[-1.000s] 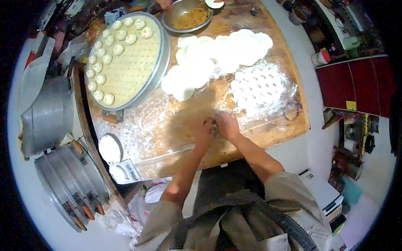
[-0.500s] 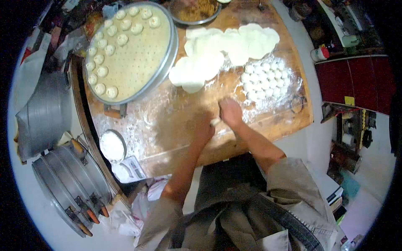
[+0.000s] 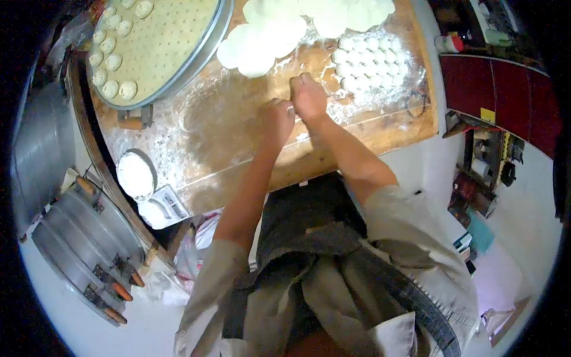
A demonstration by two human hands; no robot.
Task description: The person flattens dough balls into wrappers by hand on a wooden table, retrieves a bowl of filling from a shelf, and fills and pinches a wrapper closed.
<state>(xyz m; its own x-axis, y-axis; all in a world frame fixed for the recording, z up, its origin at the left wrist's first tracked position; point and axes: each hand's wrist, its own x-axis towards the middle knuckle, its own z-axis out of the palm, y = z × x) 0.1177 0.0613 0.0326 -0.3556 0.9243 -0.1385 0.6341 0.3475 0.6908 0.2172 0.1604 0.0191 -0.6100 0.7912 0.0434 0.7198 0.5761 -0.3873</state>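
Observation:
Both my hands are close together over the floured wooden table (image 3: 196, 134), near its front edge. My left hand (image 3: 278, 122) is closed, with its fingers curled in. My right hand (image 3: 308, 97) is closed too, just right of it and slightly farther from me. A small pale bit shows between the hands at my left fingertips; its kind is not clear. Beyond them lie overlapping flat dough wrappers (image 3: 262, 41). To the right of the wrappers, several small floured dough pieces (image 3: 372, 62) sit in close rows.
A large round steamer tray (image 3: 172, 50) with several filled buns (image 3: 128, 90) stands at the back left. A bowl of flour (image 3: 135, 175) and a white scale (image 3: 166, 205) are at the front left corner. Stacked metal steamers (image 3: 89, 238) stand left of the table.
The view has tilted down and shifted, so the table sits higher in the picture and the filling bowl is out of sight. My hands have come closer together, both still closed.

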